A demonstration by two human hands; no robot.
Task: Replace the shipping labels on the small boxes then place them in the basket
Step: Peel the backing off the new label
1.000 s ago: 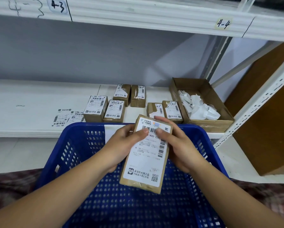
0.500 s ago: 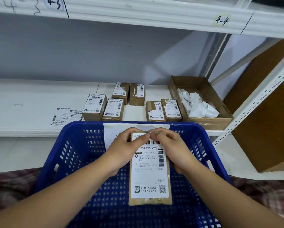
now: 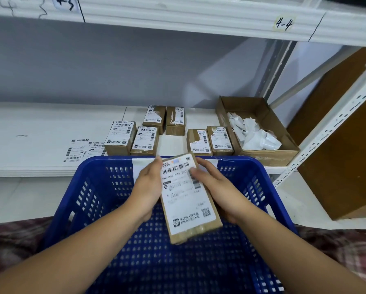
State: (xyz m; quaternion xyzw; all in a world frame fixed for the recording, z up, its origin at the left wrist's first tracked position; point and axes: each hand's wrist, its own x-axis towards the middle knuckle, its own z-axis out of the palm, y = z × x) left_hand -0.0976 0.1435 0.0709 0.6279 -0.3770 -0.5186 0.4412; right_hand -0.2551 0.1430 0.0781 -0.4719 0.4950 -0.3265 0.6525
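Cardboard box [image 3: 188, 200] — left hand [image 3: 149, 188] and right hand [image 3: 217, 189] grip its edges — over basket [image 3: 242, 162].

The basket [image 3: 93, 166] was deep blue, patterned with rows of slots. The small box [image 3: 188, 200] over it was brown, its label [image 3: 186, 187] white with black barcodes. At two o'clock a brown carton [image 3: 269, 155] held white scraps [image 3: 254, 136]. The shelf [image 3: 40, 134] was white, and the cloth [image 3: 336, 247] at four o'clock was maroon-grey plaid.
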